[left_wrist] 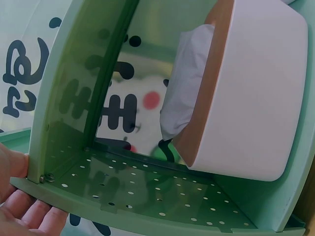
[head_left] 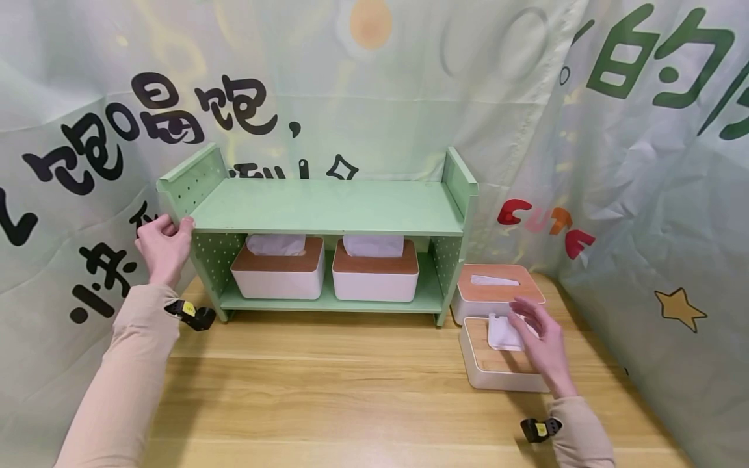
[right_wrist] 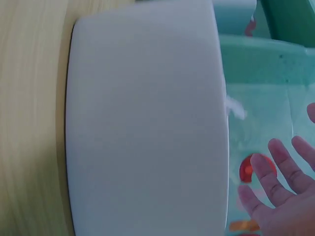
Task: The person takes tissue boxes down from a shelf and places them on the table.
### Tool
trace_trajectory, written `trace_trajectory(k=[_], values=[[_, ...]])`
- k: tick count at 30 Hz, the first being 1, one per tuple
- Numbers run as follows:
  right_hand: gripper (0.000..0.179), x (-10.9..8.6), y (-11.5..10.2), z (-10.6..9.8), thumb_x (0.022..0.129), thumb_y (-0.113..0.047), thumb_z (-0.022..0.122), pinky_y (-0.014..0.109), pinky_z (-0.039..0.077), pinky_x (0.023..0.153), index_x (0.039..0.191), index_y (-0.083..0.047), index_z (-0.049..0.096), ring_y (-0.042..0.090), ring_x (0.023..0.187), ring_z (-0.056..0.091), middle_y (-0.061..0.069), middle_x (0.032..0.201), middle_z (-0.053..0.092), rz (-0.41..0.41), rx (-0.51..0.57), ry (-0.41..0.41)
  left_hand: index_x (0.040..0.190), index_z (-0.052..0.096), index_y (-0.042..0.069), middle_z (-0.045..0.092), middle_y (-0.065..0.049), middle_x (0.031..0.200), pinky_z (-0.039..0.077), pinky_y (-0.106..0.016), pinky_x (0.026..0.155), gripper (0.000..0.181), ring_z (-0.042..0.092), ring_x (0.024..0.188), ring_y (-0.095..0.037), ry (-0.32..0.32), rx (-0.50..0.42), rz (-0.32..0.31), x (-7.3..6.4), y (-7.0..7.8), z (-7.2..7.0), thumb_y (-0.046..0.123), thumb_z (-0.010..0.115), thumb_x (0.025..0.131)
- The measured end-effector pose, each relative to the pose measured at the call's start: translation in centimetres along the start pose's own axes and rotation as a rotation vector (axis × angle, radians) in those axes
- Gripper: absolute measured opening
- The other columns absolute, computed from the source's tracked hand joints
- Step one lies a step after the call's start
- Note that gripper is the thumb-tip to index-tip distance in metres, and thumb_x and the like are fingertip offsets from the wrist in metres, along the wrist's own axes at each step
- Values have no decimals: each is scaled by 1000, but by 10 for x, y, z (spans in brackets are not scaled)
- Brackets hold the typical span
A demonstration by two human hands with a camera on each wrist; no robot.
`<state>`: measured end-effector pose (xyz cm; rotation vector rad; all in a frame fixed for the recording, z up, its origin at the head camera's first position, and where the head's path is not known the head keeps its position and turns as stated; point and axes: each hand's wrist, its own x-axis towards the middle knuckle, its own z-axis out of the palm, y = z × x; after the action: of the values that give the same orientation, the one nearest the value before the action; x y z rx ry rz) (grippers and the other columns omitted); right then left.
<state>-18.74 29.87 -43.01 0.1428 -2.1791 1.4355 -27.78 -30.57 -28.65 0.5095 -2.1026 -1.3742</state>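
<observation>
A pale green two-tier shelf (head_left: 328,207) stands on the table. My left hand (head_left: 165,248) grips the front edge of its left side panel, thumb at the upper board and fingers outside; the left wrist view shows these fingers (left_wrist: 35,214) curled on the panel's edge. Over the front tissue box (head_left: 497,380) on the right hovers my right hand (head_left: 541,338), beside the white tissue (head_left: 502,333) sticking out of its wooden lid. In the right wrist view the spread fingers (right_wrist: 276,189) hold nothing, and the box's white side (right_wrist: 147,118) fills the middle.
Two white tissue boxes with brown lids, a left one (head_left: 277,283) and a right one (head_left: 374,283), sit side by side on the lower tier. Another tissue box (head_left: 497,286) stands behind the front one, close to the shelf's right panel. Printed curtains (head_left: 643,214) hang around the wooden table (head_left: 328,383).
</observation>
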Motion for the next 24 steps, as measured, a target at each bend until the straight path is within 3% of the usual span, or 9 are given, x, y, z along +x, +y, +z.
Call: trace_trajectory(k=[8,18,24], values=[[34,-1,-11,21,98,-3,60,4,47,91,130,9,57,-7,103,63,-18,109,68,49,137,-2,132,66,6,46,39,59,29,-32,115,44,34,142,-16,-21,-23,-5,-1,1,-1,32,59,97],[28,-4,-22,42,98,-2,61,7,50,89,125,-8,63,-1,104,66,-9,110,72,55,325,-47,131,66,4,44,39,58,27,-32,116,44,37,142,-18,-19,-27,5,-2,2,-1,31,59,97],[30,-5,-27,53,97,-1,62,11,52,91,127,-5,62,1,106,69,-8,115,74,53,429,-83,132,66,6,45,39,59,33,-27,111,44,40,140,-16,-15,-13,-4,-2,2,-1,32,59,97]])
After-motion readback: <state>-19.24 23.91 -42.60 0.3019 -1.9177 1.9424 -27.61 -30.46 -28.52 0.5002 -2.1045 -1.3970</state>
